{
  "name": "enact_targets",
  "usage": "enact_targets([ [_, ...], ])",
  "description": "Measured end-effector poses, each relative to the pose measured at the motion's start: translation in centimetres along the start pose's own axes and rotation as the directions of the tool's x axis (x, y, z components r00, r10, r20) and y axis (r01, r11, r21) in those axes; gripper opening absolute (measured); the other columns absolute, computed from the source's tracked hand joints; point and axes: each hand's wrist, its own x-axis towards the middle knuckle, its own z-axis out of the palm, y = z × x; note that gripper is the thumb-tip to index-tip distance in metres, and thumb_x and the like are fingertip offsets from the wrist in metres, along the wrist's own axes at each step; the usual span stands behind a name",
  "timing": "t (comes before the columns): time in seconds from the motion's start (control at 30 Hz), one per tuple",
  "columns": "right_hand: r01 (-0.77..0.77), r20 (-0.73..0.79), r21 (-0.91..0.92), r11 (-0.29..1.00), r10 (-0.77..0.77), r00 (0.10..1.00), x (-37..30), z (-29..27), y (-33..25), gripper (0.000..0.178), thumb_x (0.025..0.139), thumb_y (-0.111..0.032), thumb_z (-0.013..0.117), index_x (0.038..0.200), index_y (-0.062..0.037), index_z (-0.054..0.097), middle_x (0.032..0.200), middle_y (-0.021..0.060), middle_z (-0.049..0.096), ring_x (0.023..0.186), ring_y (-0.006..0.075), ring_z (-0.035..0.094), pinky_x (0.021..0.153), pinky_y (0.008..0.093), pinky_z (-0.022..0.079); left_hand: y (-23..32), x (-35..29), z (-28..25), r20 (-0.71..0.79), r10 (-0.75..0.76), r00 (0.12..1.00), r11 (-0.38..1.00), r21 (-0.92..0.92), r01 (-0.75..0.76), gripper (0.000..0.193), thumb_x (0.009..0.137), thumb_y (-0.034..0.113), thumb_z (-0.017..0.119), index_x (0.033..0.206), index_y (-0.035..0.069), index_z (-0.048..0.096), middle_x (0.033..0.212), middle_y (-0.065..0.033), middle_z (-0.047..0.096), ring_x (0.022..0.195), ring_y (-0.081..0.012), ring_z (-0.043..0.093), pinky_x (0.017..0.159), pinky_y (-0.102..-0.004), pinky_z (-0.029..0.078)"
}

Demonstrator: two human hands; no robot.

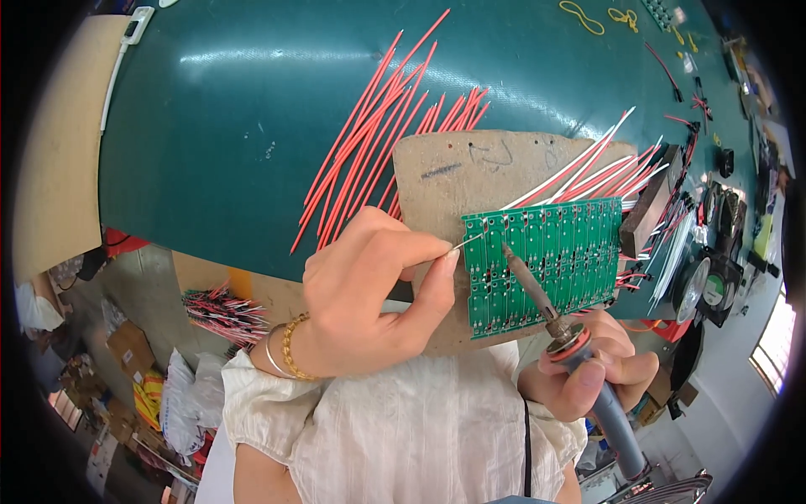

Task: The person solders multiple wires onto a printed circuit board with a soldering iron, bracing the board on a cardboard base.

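A panel of green circuit boards (546,267) lies on a worn brown board (449,189) in front of me. My left hand (374,290) is closed in a pinch on a thin pale wire (470,240), whose end reaches over the panel's upper left part; I cannot tell whether it is solder or a lead. A soldering iron (609,412) with a blue-grey handle is in the grip of my right hand (600,365). Its tip points at the panel, just right of the thin wire. Red and white wires (588,172) run out from the panel's far edge.
Loose red wires (365,126) spread over the green table (210,160) beyond the board. A dark bar-shaped block (651,202) sits at the panel's right end. Further right are tools, a clear spool (693,279) and more wires. A wire bundle (222,315) lies lower left.
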Motion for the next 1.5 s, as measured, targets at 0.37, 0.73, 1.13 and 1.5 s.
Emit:
enact_targets([
  [0.37, 0.028, -0.034, 0.057, 0.998, -0.026, 0.999, 1.6, 0.8, 1.4, 0.028, 0.075, -0.008, 0.065, 0.081, -0.0009, 0.039, 0.058, 0.0057, 0.044, 0.035, 0.0109, 0.037, 0.033, 0.027, 0.031, -0.1, 0.5, -0.4, 0.074, -0.024, 0.997, 0.998, 0.061, 0.019, 0.017, 0.062, -0.007, 0.069, 0.075, 0.0, 0.061, 0.064, -0.0062, 0.055, 0.046, -0.0139, 0.052, 0.04, -0.024, 0.039],
  [0.73, -0.117, -0.006, 0.03, 0.993, 0.118, 0.993, 2.0, 1.1, 1.1, 0.029, 0.077, -0.01, 0.066, 0.082, -0.0022, 0.039, 0.057, 0.0058, 0.045, 0.039, 0.0129, 0.04, 0.035, 0.0287, 0.033, -0.4, 0.7, -0.5, 0.146, -0.03, 0.989, 0.994, 0.108, 0.014, 0.02, 0.068, -0.009, 0.069, 0.084, 0.002, 0.063, 0.072, -0.0052, 0.055, 0.052, -0.0075, 0.045, 0.042, -0.0191, 0.033],
  [1.13, -0.126, -0.113, -0.018, 0.992, 0.123, 0.986, 2.0, 0.6, 0.8, 0.029, 0.078, -0.012, 0.065, 0.083, -0.003, 0.038, 0.054, 0.0058, 0.044, 0.039, 0.0126, 0.038, 0.037, 0.0312, 0.034, 0.4, 1.3, 0.6, 0.142, -0.044, 0.989, 0.997, 0.07, 0.034, 0.02, 0.067, -0.008, 0.069, 0.083, 0.002, 0.063, 0.073, -0.0067, 0.055, 0.052, -0.0086, 0.052, 0.041, -0.0202, 0.038],
  [1.5, 0.013, 0.027, 0.068, 0.998, -0.015, 1.0, 2.4, -0.7, 1.9, 0.027, 0.075, -0.005, 0.064, 0.081, -0.0019, 0.038, 0.05, 0.0038, 0.041, 0.036, 0.0117, 0.034, 0.035, 0.0284, 0.031, 0.1, 1.3, 0.3, 0.22, 0.048, 0.974, 0.988, 0.131, -0.078, 0.017, 0.065, -0.007, 0.07, 0.078, 0.004, 0.065, 0.069, -0.0058, 0.054, 0.05, -0.0113, 0.051, 0.041, -0.0214, 0.038],
])
